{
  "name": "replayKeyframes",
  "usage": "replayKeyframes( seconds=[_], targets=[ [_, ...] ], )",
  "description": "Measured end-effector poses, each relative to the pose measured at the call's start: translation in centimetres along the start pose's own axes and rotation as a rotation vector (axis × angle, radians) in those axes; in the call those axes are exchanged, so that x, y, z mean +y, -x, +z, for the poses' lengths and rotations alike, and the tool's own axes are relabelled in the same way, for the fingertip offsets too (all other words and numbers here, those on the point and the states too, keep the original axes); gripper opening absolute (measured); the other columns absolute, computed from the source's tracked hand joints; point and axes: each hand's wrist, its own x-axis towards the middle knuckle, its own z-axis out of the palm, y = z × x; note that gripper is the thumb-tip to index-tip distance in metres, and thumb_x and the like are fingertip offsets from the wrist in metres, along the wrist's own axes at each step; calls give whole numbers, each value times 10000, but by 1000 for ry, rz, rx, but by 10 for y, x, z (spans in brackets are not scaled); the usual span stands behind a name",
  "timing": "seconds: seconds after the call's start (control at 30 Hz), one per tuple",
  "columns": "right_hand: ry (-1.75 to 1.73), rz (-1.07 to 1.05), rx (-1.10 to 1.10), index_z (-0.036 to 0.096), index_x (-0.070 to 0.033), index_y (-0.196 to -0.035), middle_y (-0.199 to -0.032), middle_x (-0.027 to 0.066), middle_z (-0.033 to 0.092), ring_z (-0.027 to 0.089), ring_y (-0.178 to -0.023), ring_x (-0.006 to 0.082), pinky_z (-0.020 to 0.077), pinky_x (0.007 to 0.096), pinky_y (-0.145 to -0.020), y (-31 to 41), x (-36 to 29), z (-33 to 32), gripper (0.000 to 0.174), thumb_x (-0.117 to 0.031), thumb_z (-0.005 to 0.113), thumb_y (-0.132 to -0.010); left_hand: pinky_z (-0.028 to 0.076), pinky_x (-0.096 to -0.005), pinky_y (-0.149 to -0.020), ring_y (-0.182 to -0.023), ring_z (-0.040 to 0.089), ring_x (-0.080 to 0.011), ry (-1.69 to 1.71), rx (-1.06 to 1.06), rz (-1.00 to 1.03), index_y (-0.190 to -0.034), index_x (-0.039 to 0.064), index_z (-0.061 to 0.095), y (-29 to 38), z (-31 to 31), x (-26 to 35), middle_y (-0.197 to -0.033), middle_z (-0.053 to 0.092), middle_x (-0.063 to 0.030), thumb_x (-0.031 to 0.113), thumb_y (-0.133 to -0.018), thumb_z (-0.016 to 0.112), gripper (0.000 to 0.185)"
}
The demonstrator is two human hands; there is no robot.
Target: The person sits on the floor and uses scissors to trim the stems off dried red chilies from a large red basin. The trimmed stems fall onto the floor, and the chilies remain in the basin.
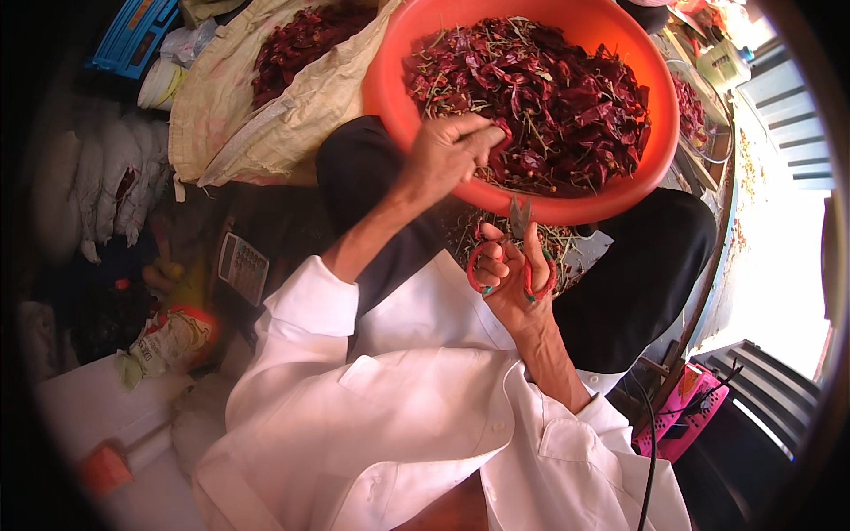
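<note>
A dried red chilli (501, 135) is pinched between the thumb and fingers of my left hand (451, 156), over the near left rim of an orange-red plastic basin (571, 209). Heaped in the basin are dark red dried chillies (531, 99) mixed with pale stems. My right hand (514, 279), palm up, has its fingers through the red-wrapped handles of a pair of scissors (520, 216). The scissors' short blades are slightly parted and point at the basin's near rim, below my left hand. Nothing shows between the blades.
An open woven sack (265, 139) of dried chillies stands left of the basin. Stem scraps (561, 249) lie between my legs. A calculator (244, 267) is at my left, a pink plastic basket (687, 411) at my right. A black cable (649, 458) runs beside my right arm.
</note>
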Motion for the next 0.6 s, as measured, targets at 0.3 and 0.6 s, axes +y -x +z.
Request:
replayKeyframes(
  seconds=[0.3, 0.6],
  targets=[
    [236, 99, 92, 620, 19, -1225, -780, 32, 675, 493, -592, 125, 415, 292, -569, 37, 17, -18, 536, -485, 508, -1080, 334, -170, -488, -536, 460, 12, -386, 344, 469, -1123, 26, 777, -28, -142, 100, -716, 608, 51, 161, -980, 739, 200],
    [338, 18, -67, 667, 0, -1197, -740, 27, 657, 502, -567, 145, 429, 326, -567, 12, 1, 7, 430, -389, 523, -1087, 493, -415, -1051, -1269, 592, -294, -1356, 538, 548, -1442, 79, 589, -17, -229, 120, -1414, 611, -163, 289, -962, 734, 543]
  ],
)
